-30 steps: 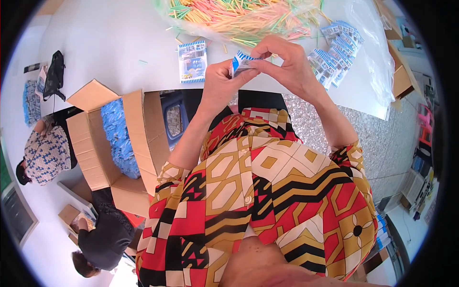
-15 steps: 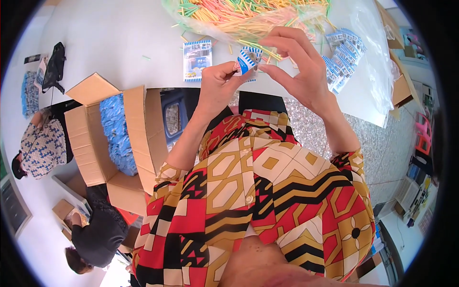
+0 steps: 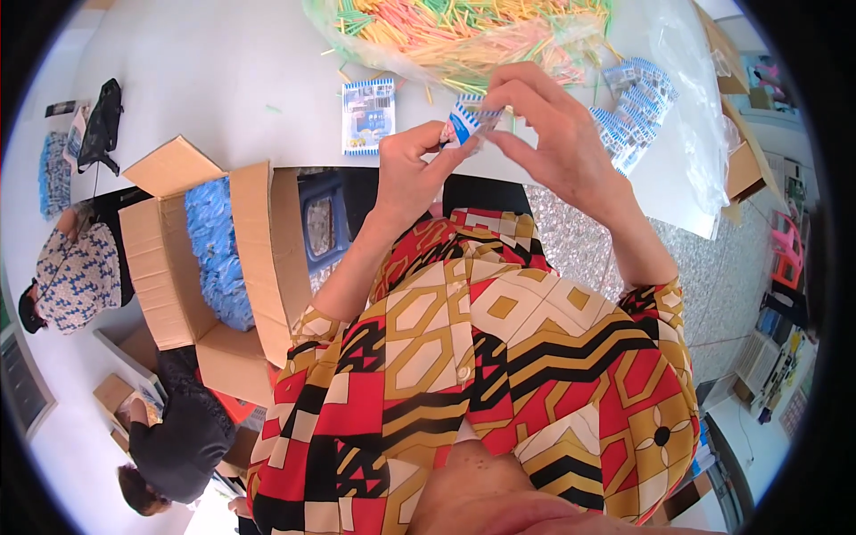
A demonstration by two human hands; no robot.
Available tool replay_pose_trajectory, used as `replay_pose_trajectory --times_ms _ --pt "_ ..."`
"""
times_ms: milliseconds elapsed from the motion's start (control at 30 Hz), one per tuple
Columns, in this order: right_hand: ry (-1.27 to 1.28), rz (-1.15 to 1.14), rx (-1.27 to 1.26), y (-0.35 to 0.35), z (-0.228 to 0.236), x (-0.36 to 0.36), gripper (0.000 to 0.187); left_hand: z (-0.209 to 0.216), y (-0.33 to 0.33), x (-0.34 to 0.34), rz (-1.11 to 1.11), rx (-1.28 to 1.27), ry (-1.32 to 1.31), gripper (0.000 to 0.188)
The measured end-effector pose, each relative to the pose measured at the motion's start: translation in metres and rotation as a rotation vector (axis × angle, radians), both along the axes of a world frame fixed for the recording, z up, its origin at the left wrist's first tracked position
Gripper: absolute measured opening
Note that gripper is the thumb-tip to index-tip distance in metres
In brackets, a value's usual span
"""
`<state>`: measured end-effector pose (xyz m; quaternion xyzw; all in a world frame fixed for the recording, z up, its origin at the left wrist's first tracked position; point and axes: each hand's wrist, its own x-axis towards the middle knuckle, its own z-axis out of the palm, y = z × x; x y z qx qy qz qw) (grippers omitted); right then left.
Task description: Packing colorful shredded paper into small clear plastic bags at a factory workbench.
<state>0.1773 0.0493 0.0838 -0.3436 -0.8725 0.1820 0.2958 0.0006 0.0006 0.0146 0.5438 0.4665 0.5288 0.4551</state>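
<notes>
Above the table's front edge, my left hand pinches a small blue-and-white plastic packet between thumb and fingers. At the packet's right end, my right hand has its thumb and fingertips closed on the film edge. What is inside the packet cannot be made out. Just left of it, a flat packet of the same kind lies on the white table. Beyond both hands is a big heap of thin yellow, pink and green sticks on clear plastic. Right of my right hand lies a fanned row of similar packets.
At my left stands an open cardboard box holding many blue packets. A black bag lies on the table's far left. Two people work at the left. Clear plastic sheeting covers the table's right end, with cardboard boxes beyond.
My right hand has come left and down, its spread fingers closing onto the packet's end. My left hand stays nearly in place, still holding the packet.
</notes>
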Motion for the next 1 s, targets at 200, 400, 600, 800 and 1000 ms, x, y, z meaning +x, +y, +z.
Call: replay_pose_trajectory --times_ms 200,400,600,800,1000 --pt "0.108 0.057 -0.046 -0.002 0.001 -0.007 0.03 0.011 0.001 -0.004 -0.036 0.056 0.256 0.008" --pt "0.039 0.033 0.11 -0.006 -0.002 -0.009 0.033 0.009 -0.003 -0.005 -0.039 0.07 0.304 0.011" --pt "0.099 0.026 0.032 -0.007 -0.003 -0.009 0.037 0.002 -0.002 -0.006 -0.022 0.155 0.256 0.012" --pt "0.182 0.006 0.009 -0.004 0.006 -0.006 0.036 0.005 -0.002 -0.008 -0.011 0.04 0.189 0.013" --pt "0.148 0.006 0.077 -0.003 0.007 -0.008 0.027 0.0 -0.001 -0.008 -0.001 0.033 0.109 0.011"
